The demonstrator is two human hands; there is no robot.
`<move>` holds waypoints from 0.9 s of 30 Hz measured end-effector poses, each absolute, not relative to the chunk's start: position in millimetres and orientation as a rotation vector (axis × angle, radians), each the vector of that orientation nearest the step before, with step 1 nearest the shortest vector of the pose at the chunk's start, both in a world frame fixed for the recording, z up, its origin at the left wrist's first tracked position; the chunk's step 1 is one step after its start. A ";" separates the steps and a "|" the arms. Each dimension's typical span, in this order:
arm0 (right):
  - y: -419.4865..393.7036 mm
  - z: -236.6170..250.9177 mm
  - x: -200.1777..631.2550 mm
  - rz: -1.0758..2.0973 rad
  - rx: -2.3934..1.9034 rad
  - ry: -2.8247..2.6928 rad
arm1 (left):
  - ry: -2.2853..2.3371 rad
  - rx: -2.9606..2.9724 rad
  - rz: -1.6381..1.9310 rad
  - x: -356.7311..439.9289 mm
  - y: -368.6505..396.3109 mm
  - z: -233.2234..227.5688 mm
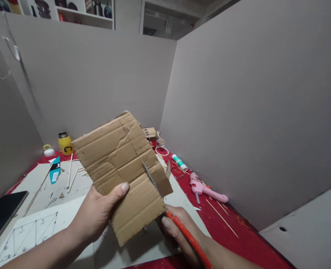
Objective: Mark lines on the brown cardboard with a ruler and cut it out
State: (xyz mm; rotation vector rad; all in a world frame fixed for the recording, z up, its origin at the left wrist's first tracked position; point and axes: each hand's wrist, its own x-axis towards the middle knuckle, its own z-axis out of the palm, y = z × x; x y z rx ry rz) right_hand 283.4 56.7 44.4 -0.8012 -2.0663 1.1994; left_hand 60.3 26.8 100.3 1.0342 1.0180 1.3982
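Observation:
A brown piece of corrugated cardboard is held up and tilted over the table, with creases and pencil lines on its face. My left hand grips its lower left part, the thumb on the front and the fingers hidden behind. In my right hand is a pair of scissors with red handles. One grey blade lies across the front of the cardboard, in a cut that runs in from the right edge. A strip beside the cut bends back from the sheet. The other blade is hidden behind the cardboard.
On the table stand a yellow bottle and a white lid. A pink glue gun, a green-and-white tube and thin sticks lie right. At left are a drawing, a dark tablet-like device and a teal packet. Grey panels enclose the table.

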 end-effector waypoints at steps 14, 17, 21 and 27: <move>54.3 52.8 281.2 1.215 -0.637 -2.014 | 1.049 1.049 1.356 60.9 22.7 99.1; 52.0 53.4 279.9 1.315 -0.671 -1.942 | 1.057 1.040 1.352 62.6 21.9 99.5; 51.2 50.8 281.0 1.382 -0.701 -1.901 | 1.010 1.040 1.329 62.8 21.1 101.2; 54.4 36.4 284.6 1.369 -0.680 -1.922 | 0.904 1.028 1.315 54.6 26.1 108.8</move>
